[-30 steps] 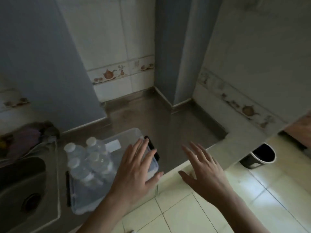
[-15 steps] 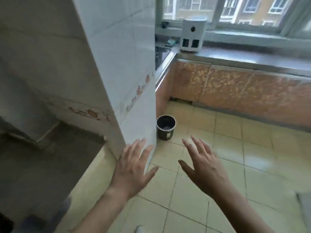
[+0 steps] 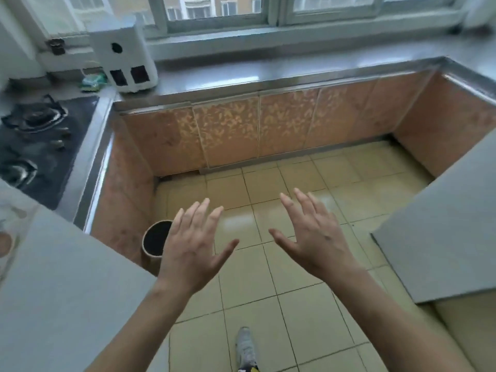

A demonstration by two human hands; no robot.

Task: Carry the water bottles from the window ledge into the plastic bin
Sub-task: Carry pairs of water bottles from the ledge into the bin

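Both my hands are raised in front of me over the tiled floor, fingers spread and holding nothing: my left hand (image 3: 194, 247) and my right hand (image 3: 315, 234). Ahead runs the window ledge (image 3: 281, 40) above a steel counter (image 3: 268, 71). No water bottles show on the ledge in this view. The plastic bin with its bottles is out of view.
A white box-shaped appliance (image 3: 122, 53) stands on the counter's left end. A gas hob (image 3: 35, 140) lies at the left. A dark round waste bin (image 3: 154, 241) sits on the floor by the left cabinet. A grey panel (image 3: 440, 237) juts in from the right.
The view has swung away from the plastic bin by the sink, past the tiled pillar, to face the window counter. Both hands stay open and empty throughout.
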